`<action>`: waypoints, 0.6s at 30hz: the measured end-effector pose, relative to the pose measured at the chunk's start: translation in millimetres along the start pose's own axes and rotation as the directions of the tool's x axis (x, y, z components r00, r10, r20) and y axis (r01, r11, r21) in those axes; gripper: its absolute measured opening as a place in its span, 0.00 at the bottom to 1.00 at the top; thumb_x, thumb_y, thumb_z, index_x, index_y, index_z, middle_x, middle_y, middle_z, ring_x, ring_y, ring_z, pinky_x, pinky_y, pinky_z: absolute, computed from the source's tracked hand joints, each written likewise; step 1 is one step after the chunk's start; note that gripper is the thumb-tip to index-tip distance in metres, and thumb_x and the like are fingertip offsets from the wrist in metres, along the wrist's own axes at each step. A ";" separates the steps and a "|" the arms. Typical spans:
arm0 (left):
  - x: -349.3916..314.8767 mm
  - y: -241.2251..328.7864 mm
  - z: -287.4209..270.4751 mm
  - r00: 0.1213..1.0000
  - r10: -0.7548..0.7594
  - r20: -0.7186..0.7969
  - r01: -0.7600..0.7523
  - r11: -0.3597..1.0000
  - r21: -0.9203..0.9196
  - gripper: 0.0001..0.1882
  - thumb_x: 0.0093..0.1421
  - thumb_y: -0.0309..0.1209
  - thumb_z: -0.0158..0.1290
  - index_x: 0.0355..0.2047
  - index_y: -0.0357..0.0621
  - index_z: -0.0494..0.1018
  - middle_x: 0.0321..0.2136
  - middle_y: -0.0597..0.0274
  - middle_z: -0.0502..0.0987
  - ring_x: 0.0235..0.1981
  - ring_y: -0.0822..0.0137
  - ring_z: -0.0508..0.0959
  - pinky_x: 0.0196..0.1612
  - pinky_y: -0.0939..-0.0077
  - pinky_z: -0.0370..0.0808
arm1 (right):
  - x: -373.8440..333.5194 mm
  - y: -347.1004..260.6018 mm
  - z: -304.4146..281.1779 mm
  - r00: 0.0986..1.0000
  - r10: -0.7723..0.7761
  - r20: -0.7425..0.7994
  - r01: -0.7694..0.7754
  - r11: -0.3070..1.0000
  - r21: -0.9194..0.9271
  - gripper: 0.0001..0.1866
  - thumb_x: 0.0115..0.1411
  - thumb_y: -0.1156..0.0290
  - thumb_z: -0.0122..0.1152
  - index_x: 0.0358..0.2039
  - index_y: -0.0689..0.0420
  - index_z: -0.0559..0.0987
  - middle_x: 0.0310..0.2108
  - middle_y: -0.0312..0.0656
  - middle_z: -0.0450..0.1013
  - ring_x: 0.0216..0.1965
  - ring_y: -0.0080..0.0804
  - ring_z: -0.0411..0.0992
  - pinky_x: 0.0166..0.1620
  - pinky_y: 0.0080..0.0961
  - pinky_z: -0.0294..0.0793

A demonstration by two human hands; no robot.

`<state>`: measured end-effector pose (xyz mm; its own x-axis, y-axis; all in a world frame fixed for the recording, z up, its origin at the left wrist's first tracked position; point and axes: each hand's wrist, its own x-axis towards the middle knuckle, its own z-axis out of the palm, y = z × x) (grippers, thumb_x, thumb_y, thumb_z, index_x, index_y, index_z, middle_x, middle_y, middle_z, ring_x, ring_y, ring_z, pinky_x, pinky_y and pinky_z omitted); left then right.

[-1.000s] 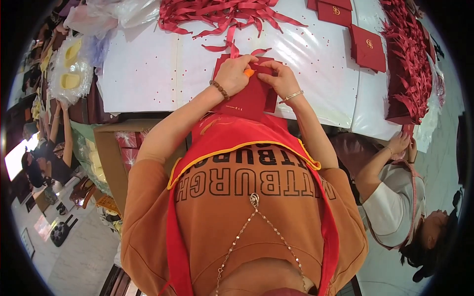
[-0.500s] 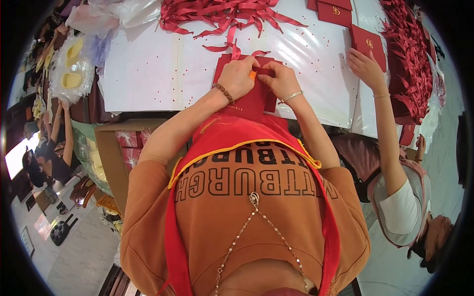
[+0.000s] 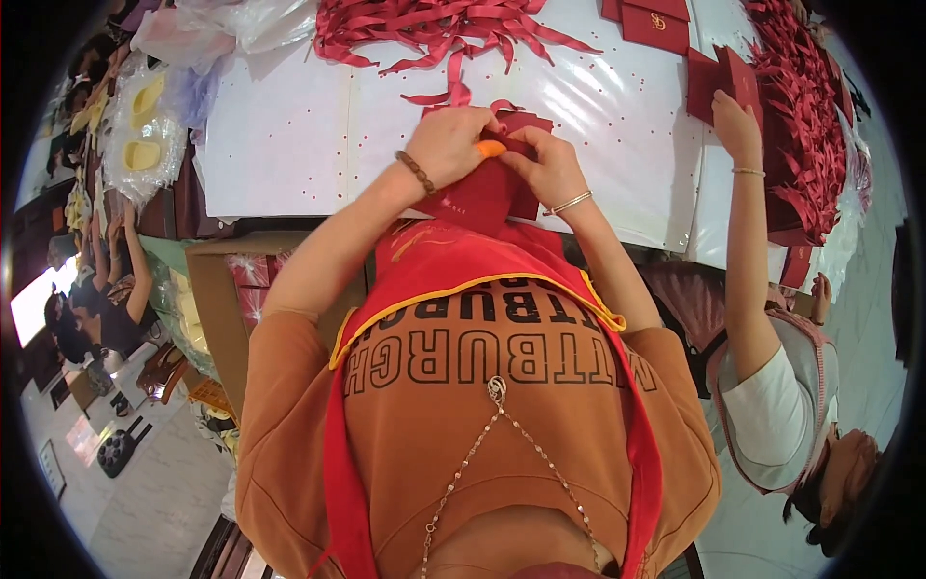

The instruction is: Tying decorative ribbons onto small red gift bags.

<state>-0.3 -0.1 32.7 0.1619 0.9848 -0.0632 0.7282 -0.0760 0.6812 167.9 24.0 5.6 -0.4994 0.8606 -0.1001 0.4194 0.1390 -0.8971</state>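
Item, nearest: red apron (image 3: 473, 253), yellow-edged, on the worker across from me, meeting the desk's near edge.

Item: red packet (image 3: 482, 201), flat and thin, between apron and hands, lower end against the apron; as far as the covered outline shows, its long axis runs away from the body, slightly aslant. A second red layer shows beneath, to the right.

Item: right hand (image 3: 553, 166), entering from the packet's right, thumb and forefinger pinching its far part.

Item: left hand (image 3: 461, 147), over the packet's left side, orange cover (image 3: 491, 149) on the thumb, fingers bent and pinching the same far part. Fingertips of both almost meet; neither hand is clearly nearer. Whether ribbon sits between them, I cannot tell.

Item: loose red ribbon (image 3: 457, 85), just beyond the left hand, on the white desk (image 3: 280, 145).

Item, farther: ribbon heap (image 3: 424, 29), tangled.

Item, far right: a co-worker's hand (image 3: 738, 125), on a red folder (image 3: 741, 77).
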 end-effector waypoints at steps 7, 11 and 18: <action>42.8 -24.4 -41.0 0.729 -0.080 0.680 0.090 0.996 0.021 0.11 0.50 0.33 0.47 0.27 0.38 0.75 0.16 0.61 0.71 0.19 0.71 0.68 0.25 0.76 0.65 | -0.3 -11.1 16.5 0.951 -0.310 -0.007 0.305 0.939 -0.158 0.09 0.47 0.75 0.58 0.31 0.60 0.74 0.28 0.46 0.70 0.29 0.43 0.70 0.32 0.31 0.69; 49.9 -29.8 -36.6 0.696 -0.128 0.706 0.238 0.970 -0.059 0.11 0.46 0.32 0.49 0.25 0.37 0.75 0.15 0.64 0.71 0.18 0.77 0.66 0.23 0.78 0.64 | 1.3 -11.7 17.6 0.944 -0.329 -0.006 0.325 0.933 -0.155 0.09 0.47 0.75 0.59 0.31 0.60 0.74 0.28 0.46 0.70 0.29 0.43 0.70 0.31 0.29 0.69; 44.8 -39.4 -24.9 0.920 -0.252 0.299 0.345 0.882 -0.319 0.11 0.50 0.34 0.50 0.26 0.39 0.74 0.14 0.68 0.69 0.18 0.77 0.67 0.21 0.81 0.63 | -0.5 -8.5 16.4 0.943 -0.332 -0.032 0.324 0.934 -0.150 0.10 0.46 0.76 0.59 0.31 0.60 0.74 0.27 0.46 0.71 0.28 0.42 0.70 0.30 0.28 0.69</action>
<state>-38.3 50.8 21.2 0.1651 0.8786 -0.4480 0.4857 0.3230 0.8123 152.1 14.4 6.2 -0.5855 0.7810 0.2174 0.3435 0.4819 -0.8061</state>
